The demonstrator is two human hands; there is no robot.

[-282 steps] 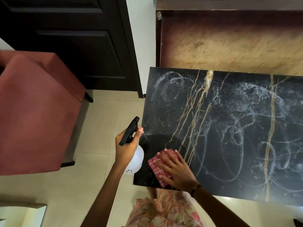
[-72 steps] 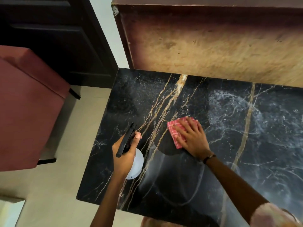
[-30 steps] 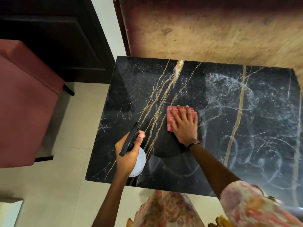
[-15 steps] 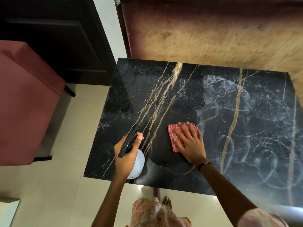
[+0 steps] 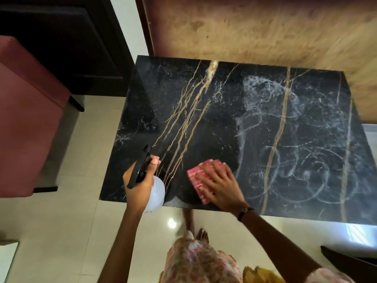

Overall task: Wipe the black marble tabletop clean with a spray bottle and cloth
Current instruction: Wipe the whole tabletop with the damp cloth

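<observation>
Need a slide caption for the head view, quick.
Right hand wiping marble tabletop with pink cloth; left hand holds spray bottle.

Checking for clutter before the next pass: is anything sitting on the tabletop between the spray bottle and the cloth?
No. In the head view, only bare tabletop with gold veins lies between the spray bottle and the cloth.

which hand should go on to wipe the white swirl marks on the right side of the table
Right. The right hand lies flat on the pink cloth, beside the white swirl marks. The left hand holds the spray bottle at the tabletop's opposite side.
</observation>
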